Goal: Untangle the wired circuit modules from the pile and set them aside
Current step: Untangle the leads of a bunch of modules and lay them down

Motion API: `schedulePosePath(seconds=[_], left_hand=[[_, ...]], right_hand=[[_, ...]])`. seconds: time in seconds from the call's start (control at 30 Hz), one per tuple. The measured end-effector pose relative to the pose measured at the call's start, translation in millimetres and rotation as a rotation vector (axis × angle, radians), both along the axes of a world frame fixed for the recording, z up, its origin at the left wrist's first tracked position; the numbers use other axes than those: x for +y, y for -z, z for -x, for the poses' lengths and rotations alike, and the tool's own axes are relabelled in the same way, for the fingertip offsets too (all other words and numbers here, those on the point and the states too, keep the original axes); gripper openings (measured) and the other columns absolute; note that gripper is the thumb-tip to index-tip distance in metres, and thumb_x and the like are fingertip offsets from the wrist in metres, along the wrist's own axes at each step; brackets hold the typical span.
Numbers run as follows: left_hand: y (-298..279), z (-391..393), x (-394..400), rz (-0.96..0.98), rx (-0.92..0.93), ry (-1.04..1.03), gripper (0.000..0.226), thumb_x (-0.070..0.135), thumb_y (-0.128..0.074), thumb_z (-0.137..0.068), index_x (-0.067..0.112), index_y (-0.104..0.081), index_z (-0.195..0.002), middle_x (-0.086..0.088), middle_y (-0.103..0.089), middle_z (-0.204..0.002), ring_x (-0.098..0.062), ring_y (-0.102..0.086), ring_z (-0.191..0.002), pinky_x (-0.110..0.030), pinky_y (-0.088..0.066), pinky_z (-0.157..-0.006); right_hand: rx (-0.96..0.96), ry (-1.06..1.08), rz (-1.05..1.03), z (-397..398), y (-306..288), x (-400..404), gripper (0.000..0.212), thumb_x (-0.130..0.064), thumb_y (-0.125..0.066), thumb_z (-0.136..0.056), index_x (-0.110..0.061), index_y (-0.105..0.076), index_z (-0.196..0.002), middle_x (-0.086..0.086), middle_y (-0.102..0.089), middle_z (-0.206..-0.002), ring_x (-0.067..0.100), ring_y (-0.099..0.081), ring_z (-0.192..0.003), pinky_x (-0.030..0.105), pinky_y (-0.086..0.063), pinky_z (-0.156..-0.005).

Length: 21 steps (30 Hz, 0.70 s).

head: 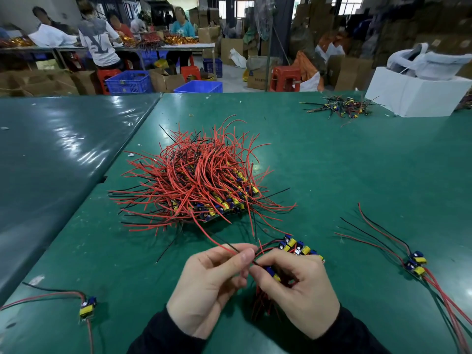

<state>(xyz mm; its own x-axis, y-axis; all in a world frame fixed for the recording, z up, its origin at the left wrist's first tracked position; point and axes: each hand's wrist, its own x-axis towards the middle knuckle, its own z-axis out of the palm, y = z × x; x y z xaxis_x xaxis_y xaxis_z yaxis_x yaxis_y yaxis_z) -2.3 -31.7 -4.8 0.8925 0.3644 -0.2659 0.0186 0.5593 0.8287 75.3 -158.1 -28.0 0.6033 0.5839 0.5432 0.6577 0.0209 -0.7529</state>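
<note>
A big tangled pile (199, 180) of red and black wires with yellow-and-blue circuit modules lies mid-table. My left hand (209, 287) pinches a red and a black wire that lead back into the pile. My right hand (298, 290) grips a bunch of modules (296, 247), with their red wires hanging below the palm. Two separated modules (416, 264) with long wires lie at the right. A single module (88, 306) lies at the lower left.
The green table (357, 175) has a seam to a second sheet on the left. A small heap of wired parts (342, 107) and a white box (413, 93) sit at the far right. People work at tables in the background among blue crates and red stools.
</note>
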Motion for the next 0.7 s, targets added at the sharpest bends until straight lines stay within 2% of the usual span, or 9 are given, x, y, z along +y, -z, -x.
schedulePosePath(seconds=[0.13,0.2,0.33,0.47,0.57,0.7], left_hand=[[4.2,-0.4,0.1,-0.086,-0.007,0.019,0.021,0.01,-0.073,-0.049,0.001,-0.076,-0.067,-0.009,-0.061,-0.053,-0.006,-0.05,-0.04,-0.014,-0.043,-0.04],[5.4,-1.6,-0.8,-0.189,-0.021,0.001,0.022,0.014,-0.076,-0.046,0.003,-0.076,-0.065,-0.011,-0.063,-0.054,-0.007,-0.049,-0.04,-0.015,-0.042,-0.04],[7.8,-2.3,1.9,-0.3,-0.042,-0.043,0.024,0.022,-0.076,-0.047,0.004,-0.076,-0.063,-0.012,-0.063,-0.054,-0.009,-0.049,-0.04,-0.016,-0.041,-0.038],[1.4,0.9,13.3,-0.253,-0.062,-0.055,0.02,0.021,-0.068,-0.061,0.003,-0.076,-0.067,-0.008,-0.062,-0.056,-0.009,-0.053,-0.044,-0.015,-0.043,-0.041],[-5.2,3.3,28.8,-0.236,-0.07,-0.152,0.02,0.019,-0.062,-0.067,0.005,-0.076,-0.066,-0.005,-0.06,-0.055,-0.007,-0.053,-0.045,-0.014,-0.043,-0.043],[-8.7,4.7,33.3,-0.243,-0.086,-0.2,0.022,0.019,-0.06,-0.071,0.005,-0.076,-0.065,-0.004,-0.058,-0.056,-0.008,-0.052,-0.045,-0.016,-0.044,-0.042]], right_hand=[[0.067,-0.044,0.002,-0.1,0.6,-0.9,0.012,-0.016,-0.068,-0.082,-0.02,-0.067,-0.07,-0.012,-0.058,-0.058,0.004,-0.046,-0.048,0.019,-0.038,-0.049],[0.065,-0.05,0.011,-0.5,0.0,-1.3,0.015,-0.017,-0.067,-0.082,-0.024,-0.066,-0.069,-0.013,-0.055,-0.056,0.005,-0.043,-0.047,0.02,-0.037,-0.049],[0.087,-0.084,0.051,-0.5,-2.0,-1.6,0.012,-0.021,-0.068,-0.081,-0.019,-0.064,-0.07,-0.009,-0.057,-0.057,0.013,-0.045,-0.048,0.025,-0.039,-0.049],[0.113,-0.069,0.059,1.2,-2.1,-2.5,0.012,-0.024,-0.069,-0.078,-0.02,-0.064,-0.069,-0.011,-0.049,-0.051,0.004,-0.037,-0.045,0.017,-0.032,-0.047],[0.15,-0.106,0.057,3.5,-2.2,-2.7,0.011,-0.028,-0.069,-0.078,-0.02,-0.065,-0.07,-0.001,-0.052,-0.05,0.008,-0.04,-0.043,0.017,-0.033,-0.047],[0.146,-0.157,0.055,6.6,-3.4,-2.2,0.01,-0.026,-0.069,-0.078,-0.021,-0.065,-0.072,0.0,-0.054,-0.051,0.005,-0.04,-0.043,0.016,-0.033,-0.048]])
